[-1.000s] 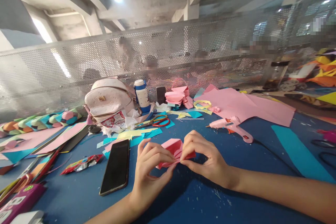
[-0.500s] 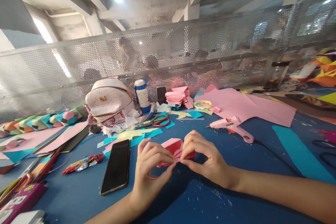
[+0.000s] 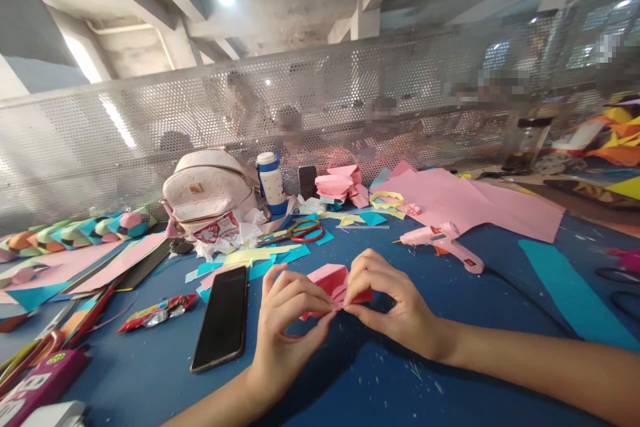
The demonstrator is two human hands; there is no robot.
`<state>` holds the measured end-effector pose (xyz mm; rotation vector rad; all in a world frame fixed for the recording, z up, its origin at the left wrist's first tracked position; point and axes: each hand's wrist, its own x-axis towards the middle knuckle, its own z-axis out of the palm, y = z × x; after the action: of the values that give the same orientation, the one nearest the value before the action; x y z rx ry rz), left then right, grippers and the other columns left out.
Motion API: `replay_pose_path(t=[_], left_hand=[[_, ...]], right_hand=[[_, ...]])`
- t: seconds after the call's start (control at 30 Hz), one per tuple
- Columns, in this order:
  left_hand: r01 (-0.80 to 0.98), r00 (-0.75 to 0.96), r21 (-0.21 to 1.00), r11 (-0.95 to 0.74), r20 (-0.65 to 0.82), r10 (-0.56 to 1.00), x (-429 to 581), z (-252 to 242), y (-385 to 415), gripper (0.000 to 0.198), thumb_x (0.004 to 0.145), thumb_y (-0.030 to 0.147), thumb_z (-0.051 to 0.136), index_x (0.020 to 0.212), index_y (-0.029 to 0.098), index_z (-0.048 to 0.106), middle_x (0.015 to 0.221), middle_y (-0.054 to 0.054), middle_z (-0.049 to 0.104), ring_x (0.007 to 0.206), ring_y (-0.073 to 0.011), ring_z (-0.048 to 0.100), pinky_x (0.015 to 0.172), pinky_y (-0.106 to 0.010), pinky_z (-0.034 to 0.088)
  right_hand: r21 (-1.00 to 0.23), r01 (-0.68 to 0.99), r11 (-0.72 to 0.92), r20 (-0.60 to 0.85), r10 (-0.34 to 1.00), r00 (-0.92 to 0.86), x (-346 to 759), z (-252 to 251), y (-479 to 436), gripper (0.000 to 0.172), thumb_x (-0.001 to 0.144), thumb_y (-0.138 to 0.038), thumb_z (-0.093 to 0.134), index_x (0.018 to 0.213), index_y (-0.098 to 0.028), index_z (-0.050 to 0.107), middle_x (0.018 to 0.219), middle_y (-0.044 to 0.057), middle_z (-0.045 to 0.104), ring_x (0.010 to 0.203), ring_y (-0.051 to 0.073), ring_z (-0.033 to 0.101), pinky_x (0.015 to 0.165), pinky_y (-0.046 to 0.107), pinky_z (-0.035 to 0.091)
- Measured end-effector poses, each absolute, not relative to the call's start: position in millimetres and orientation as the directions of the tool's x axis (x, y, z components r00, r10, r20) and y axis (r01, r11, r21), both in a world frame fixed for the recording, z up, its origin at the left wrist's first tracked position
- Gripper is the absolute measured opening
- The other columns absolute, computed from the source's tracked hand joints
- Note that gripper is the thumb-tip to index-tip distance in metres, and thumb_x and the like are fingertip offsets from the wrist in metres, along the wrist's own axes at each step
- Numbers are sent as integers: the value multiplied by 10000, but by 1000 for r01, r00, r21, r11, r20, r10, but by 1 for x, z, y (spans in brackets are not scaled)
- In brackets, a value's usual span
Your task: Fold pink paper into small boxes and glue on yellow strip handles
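Observation:
Both hands pinch a small folded pink paper piece (image 3: 331,280) just above the blue table (image 3: 380,373). My left hand (image 3: 290,327) grips its left side with fingertips pressed together. My right hand (image 3: 393,303) pinches its right side, fingers curled over the top. A black phone (image 3: 221,317) lies face up just left of my left hand. A pink glue gun (image 3: 440,243) lies on the table behind my right hand.
A pale pink backpack (image 3: 207,190), a white and blue bottle (image 3: 271,180), scissors (image 3: 300,231), a stack of folded pink pieces (image 3: 337,185) and large pink sheets (image 3: 465,203) lie further back. Paper strips, a snack wrapper (image 3: 157,311) and a perforated metal screen (image 3: 320,107) surround the spot.

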<state>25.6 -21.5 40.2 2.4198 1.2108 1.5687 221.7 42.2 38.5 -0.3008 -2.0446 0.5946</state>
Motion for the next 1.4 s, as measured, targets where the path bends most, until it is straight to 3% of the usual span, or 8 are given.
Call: replay_pose_path(t=[1.4], left_hand=[[606,221,370,-705,772,596,22,40,-18,131,834,140,701,833,262,651,821,48,716,810,-167,624,996,-432,291]], right_hand=[[-538,-15,843,721,450,-527,220,41,43,90,851,-122,664,845,-206,631,806,12,624,844,180,524,790,340,427]])
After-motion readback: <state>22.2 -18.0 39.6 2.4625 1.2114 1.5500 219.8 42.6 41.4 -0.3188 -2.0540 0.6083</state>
